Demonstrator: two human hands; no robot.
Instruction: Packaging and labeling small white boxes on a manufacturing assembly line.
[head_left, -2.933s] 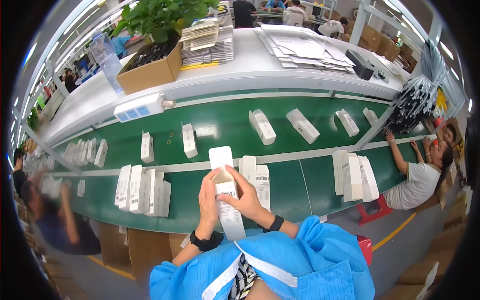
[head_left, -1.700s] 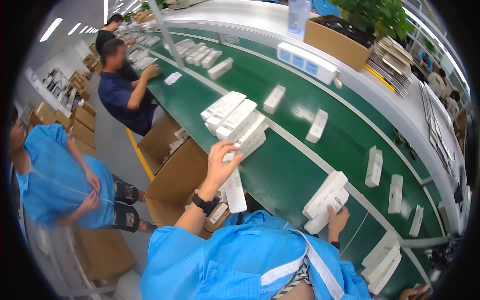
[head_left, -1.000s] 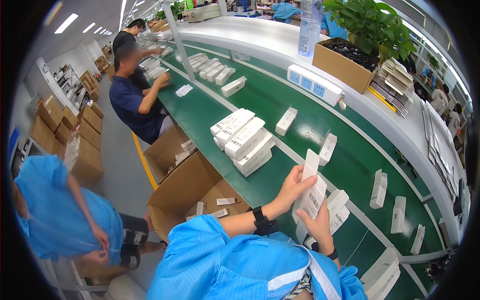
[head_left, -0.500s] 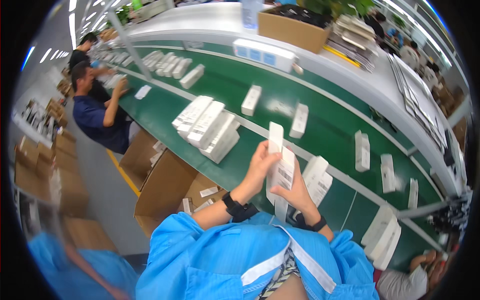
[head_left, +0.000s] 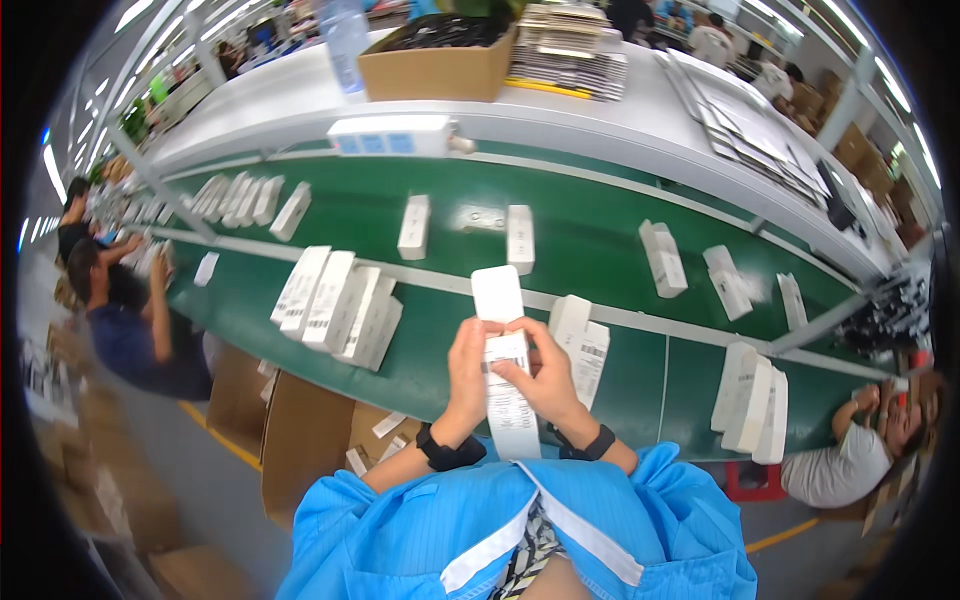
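Upright in front of my chest is a slim white carton (head_left: pixel 508 402) with printed labels, its long top flap (head_left: pixel 497 294) standing up. My left hand (head_left: pixel 466 372) is closed round its left side, thumb near the upper edge. On the other side my right hand (head_left: pixel 545 376) grips it, with thumb on the printed face and fingers by the opening below the flap. Whether anything is inside the carton cannot be seen. Just beyond my right hand stand similar white cartons (head_left: pixel 590 362) with flaps up. To the left is a group of labelled white cartons (head_left: pixel 338 308).
Single white cartons (head_left: pixel 520 240) stand on the green belt (head_left: pixel 580 220) behind a metal rail. More open cartons (head_left: pixel 750 402) are at right, near a person (head_left: pixel 838 450). A large cardboard box (head_left: pixel 310 435) sits at lower left. Co-workers (head_left: pixel 135 325) work farther left. A shelf (head_left: pixel 640 130) overhangs the belt.
My view has swung to the right, so the scene sits farther left. The carton is held more upright, and my right fingers have moved up to its top edge by the flap.
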